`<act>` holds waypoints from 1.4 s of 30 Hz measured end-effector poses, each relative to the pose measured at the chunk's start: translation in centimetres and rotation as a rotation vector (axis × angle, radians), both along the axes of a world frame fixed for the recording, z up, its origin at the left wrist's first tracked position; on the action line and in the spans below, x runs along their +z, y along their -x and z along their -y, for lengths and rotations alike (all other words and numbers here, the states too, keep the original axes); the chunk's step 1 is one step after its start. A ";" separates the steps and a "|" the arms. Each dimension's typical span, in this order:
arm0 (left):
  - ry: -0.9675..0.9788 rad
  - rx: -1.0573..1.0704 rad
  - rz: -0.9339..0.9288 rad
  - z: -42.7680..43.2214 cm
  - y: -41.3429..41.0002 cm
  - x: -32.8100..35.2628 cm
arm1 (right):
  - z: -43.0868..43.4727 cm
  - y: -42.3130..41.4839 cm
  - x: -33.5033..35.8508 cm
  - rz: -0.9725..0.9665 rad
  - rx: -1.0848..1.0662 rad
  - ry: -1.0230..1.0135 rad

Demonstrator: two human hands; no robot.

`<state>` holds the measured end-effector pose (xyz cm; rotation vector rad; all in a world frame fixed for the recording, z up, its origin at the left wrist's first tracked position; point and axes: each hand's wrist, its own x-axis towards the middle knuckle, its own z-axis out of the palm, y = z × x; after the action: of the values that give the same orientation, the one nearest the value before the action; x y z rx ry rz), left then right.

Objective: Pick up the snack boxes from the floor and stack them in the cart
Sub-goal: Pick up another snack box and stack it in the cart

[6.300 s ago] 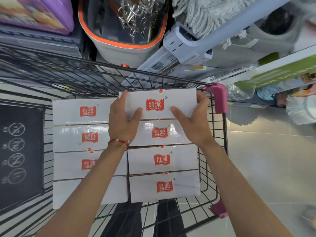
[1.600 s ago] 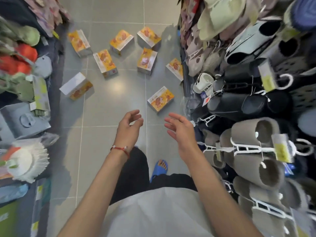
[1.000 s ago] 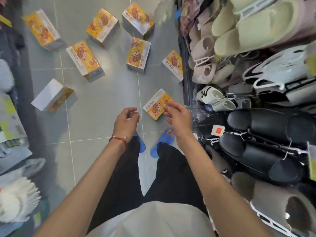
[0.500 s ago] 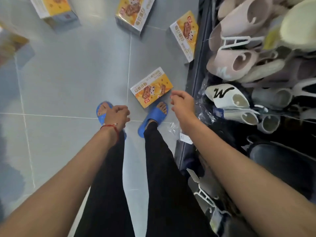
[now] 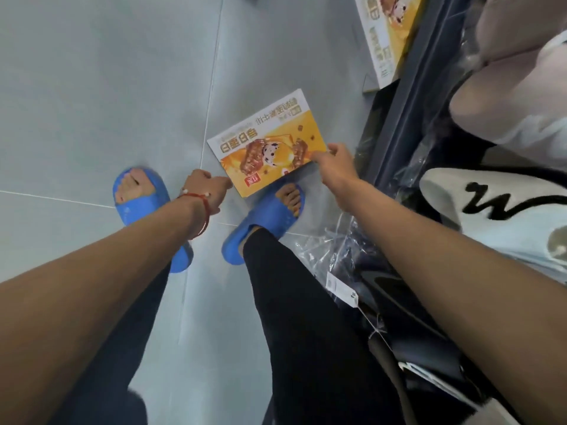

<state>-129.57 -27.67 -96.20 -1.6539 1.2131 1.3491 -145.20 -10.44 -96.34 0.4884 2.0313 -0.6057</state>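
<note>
Centre frame, left hand (image 5: 208, 188) and right hand (image 5: 337, 162) touch the edges of a box (image 5: 266, 139); whether the fingers clamp it is unclear; second box (image 5: 388, 35), upper right, awaits pickup.

Head camera looks steeply down; close above the floor (image 5: 92, 87).

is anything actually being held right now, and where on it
Cannot tell for sure: the left hand is at the snack box near-left corner, the right hand touches its right edge, but no closed grip shows.
</note>
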 end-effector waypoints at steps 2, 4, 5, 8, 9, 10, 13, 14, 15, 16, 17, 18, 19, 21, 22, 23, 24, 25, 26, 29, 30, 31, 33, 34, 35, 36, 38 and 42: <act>0.036 -0.074 0.038 -0.5 -0.1 -2.7 | -0.4 0.6 -2.6 -0.018 0.032 -0.007; 0.036 -0.132 0.045 -1.0 -0.2 -5.2 | -0.8 1.3 -5.3 -0.017 0.031 -0.001; 0.025 -0.126 0.037 -1.2 -0.1 -6.3 | -1.0 1.5 -6.5 0.000 0.042 -0.002; -0.035 -0.049 0.003 -1.6 0.5 -8.5 | -1.5 1.9 -9.3 0.100 0.064 0.042; -0.044 -0.039 -0.027 -1.7 0.6 -9.3 | -1.6 2.0 -10.0 0.106 0.068 0.061; -0.041 -0.029 -0.027 -1.8 0.8 -9.6 | -1.6 2.0 -10.4 0.102 0.071 0.076; 0.016 0.025 -0.047 -2.5 1.0 -9.7 | -1.8 2.0 -10.9 0.077 0.120 0.091; 0.044 0.030 -0.050 -2.7 1.0 -9.3 | -1.7 2.1 -10.4 0.071 0.150 0.080; 0.079 0.023 -0.070 -2.8 0.8 -8.8 | -1.5 2.1 -9.9 0.057 0.170 0.069; 0.100 0.021 -0.077 -2.8 0.6 -8.2 | -1.2 2.1 -9.2 0.036 0.183 0.061; 0.130 0.017 -0.101 -2.7 0.4 -7.4 | -0.9 2.0 -8.4 0.006 0.191 0.058; 0.144 0.030 -0.114 -2.5 0.3 -6.8 | -0.6 2.1 -7.5 -0.024 0.208 0.051; 0.156 0.069 -0.121 -2.3 0.2 -6.2 | -0.3 2.1 -6.8 -0.052 0.230 0.047; 0.165 0.152 -0.108 -1.6 0.2 -5.1 | 0.3 2.4 -5.4 -0.057 0.284 0.055; 0.170 0.175 -0.097 -1.1 0.3 -4.4 | 0.6 2.5 -4.8 -0.037 0.312 0.055; 0.182 0.193 -0.089 -0.5 0.4 -4.0 | 1.1 2.6 -4.4 -0.012 0.332 0.052; 0.190 0.212 -0.078 0.1 0.5 -3.7 | 1.7 2.6 -3.9 0.010 0.354 0.044; 0.197 0.225 -0.074 0.7 0.5 -3.7 | 2.1 2.7 -3.6 0.015 0.367 0.040; 0.206 0.227 -0.074 1.3 0.6 -3.7 | 2.4 2.7 -3.5 0.016 0.369 0.037; 0.254 0.213 -0.085 2.7 0.9 -4.3 | 3.0 2.9 -4.1 -0.006 0.344 0.068; 0.286 0.226 -0.097 3.0 1.0 -4.6 | 3.2 2.9 -4.2 -0.025 0.330 0.085; 0.318 0.261 -0.114 3.3 1.0 -5.2 | 3.4 2.9 -4.8 -0.053 0.307 0.101; 0.373 0.348 -0.157 3.6 1.4 -5.8 | 3.9 2.9 -6.0 -0.089 0.249 0.149; 0.401 0.376 -0.178 3.7 1.7 -6.3 | 4.3 2.9 -6.4 -0.089 0.207 0.175; 0.422 0.381 -0.191 3.8 2.0 -6.9 | 4.7 2.9 -7.0 -0.083 0.162 0.206; 0.430 0.374 -0.208 4.0 2.2 -7.3 | 5.1 3.0 -7.3 -0.075 0.116 0.229; 0.390 0.363 -0.231 4.1 2.5 -8.2 | 5.7 2.8 -7.9 -0.082 0.055 0.274; 0.253 0.400 -0.228 3.9 2.2 -8.4 | 6.2 2.1 -7.5 -0.070 0.017 0.296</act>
<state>-131.75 -31.54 -104.61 -2.0457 1.2678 1.7216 -147.31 -16.64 -103.83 0.2763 1.9655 -0.9061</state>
